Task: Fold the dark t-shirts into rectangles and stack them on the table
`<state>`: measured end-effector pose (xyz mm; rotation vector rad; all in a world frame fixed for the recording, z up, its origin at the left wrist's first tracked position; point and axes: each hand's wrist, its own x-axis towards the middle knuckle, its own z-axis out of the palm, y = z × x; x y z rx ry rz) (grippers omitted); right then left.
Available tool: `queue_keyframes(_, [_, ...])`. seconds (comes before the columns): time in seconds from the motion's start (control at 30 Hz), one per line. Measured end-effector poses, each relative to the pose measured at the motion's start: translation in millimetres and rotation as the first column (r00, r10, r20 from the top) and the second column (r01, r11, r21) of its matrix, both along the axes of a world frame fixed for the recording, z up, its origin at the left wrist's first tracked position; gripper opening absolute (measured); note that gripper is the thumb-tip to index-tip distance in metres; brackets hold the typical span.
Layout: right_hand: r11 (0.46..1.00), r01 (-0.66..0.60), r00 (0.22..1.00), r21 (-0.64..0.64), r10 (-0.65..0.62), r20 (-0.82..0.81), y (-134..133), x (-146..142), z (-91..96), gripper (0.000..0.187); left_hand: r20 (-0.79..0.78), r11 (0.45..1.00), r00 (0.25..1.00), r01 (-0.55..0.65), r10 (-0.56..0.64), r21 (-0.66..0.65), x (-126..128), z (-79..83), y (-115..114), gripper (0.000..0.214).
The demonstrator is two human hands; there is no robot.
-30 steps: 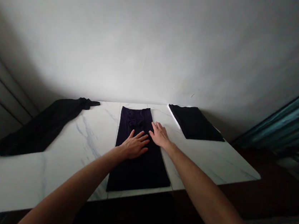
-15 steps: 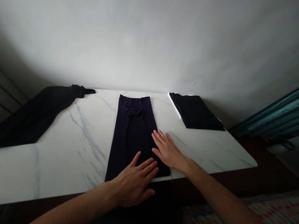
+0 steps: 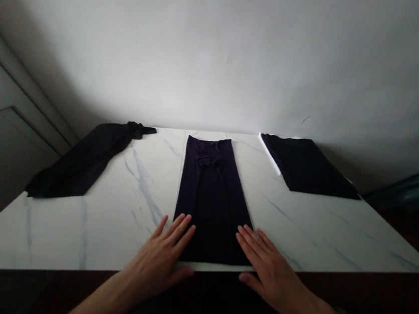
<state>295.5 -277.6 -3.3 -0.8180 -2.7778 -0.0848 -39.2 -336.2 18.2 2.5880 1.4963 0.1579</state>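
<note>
Your left hand [image 3: 157, 264] and right hand [image 3: 269, 275] are sliding toward the frame's lower center, both spread open and gripping nothing, fingers pressing the near corners of the dark folded cloth [image 3: 212, 202] on the white marble table [image 3: 317, 235].

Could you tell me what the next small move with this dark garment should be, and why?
Probably pinch the near corners of the dark garment with the left hand and right hand: it lies flat and straight on the marble table, and both hands rest at that end.

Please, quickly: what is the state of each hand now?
Left hand: open, on the dark folded cloth, holding nothing.
Right hand: open, on its edge, holding nothing.
</note>
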Motion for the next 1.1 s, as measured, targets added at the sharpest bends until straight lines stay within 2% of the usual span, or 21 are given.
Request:
queue_keyframes(0.13, [0.994, 0.017, 1.000, 0.105, -0.018, 0.014, -7.0, -4.2, -8.2, 0.086, -0.027, 1.000, 1.000, 0.013, -0.013, 0.013, -3.1, -17.9, -9.1, 0.093])
queue_keyframes(0.27, [0.984, 0.047, 0.999, 0.175, -0.042, -0.030, -15.9, -6.1, -15.2, 0.067, -0.077, 0.988, 0.996, 0.051, -0.040, 0.144, -2.3, -28.1, -19.9, 0.080])
queue_keyframes(0.4, [0.983, 0.026, 0.997, 0.184, -0.011, -0.079, -28.6, 1.6, -22.2, 0.069, -0.104, 0.952, 0.990, 0.119, -0.093, 0.284, -7.3, -30.4, -32.7, 0.075])
queue_keyframes(0.57, [0.989, -0.035, 0.995, 0.141, 0.048, -0.092, -33.4, 16.3, -26.9, 0.069, -0.066, 0.906, 0.980, 0.199, -0.188, 0.374, -18.4, -24.1, -39.5, 0.057])
queue_keyframes(0.73, [0.985, -0.031, 0.995, 0.169, 0.046, -0.085, -23.0, 23.1, -21.8, 0.069, -0.028, 0.919, 0.984, 0.174, -0.175, 0.354, -28.0, -15.6, -27.4, 0.061])
queue_keyframes(0.93, [0.953, -0.238, 0.968, 0.185, 0.248, -0.031, -13.0, 26.0, -5.3, 0.052, -0.101, 0.882, 0.924, 0.382, -0.368, 0.277, -32.3, 3.9, -18.4, 0.054])
queue_keyframes(1.1, [0.960, -0.261, 0.964, 0.106, 0.265, -0.032, 1.1, 12.0, 18.9, 0.056, -0.070, 0.889, 0.910, 0.413, -0.408, 0.198, -27.8, 19.3, -1.3, 0.057])
